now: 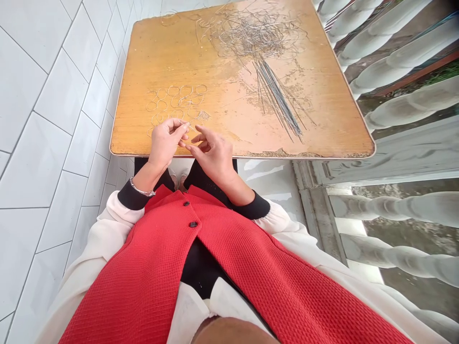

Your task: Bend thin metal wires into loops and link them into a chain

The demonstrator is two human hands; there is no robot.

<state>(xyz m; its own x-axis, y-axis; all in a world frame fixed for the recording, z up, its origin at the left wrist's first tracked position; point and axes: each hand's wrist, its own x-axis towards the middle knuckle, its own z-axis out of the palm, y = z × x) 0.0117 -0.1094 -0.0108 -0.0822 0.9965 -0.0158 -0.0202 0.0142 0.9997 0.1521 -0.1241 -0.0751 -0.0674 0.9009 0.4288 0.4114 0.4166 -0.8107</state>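
A: Where's the thin wire (pixel 192 128)?
B: Between the two hands, over the table (pixel 139 57), close to its near edge.
A: Axis?
B: Visible bit runs crosswise, left fingertips toward right hand, slanting slightly toward the body. Too fine to tell if it's straight or bent overall.
A: Grip?
B: Left hand (pixel 164 142) has it pinched, thumb against index finger. Wire sticks out past the tips on the right-hand side. Right hand (pixel 217 153): fingers part-curled just beside it, index finger and thumb apart. Can't tell if they touch the wire.
A: Nearby?
B: Wire rings (pixel 178 102) lying flat just beyond the left hand. Bundle of straight wires (pixel 278 100) off to the right, long axis slanting from far left to near right. Tangled wire heap (pixel 254 36) at the bundle's far end.
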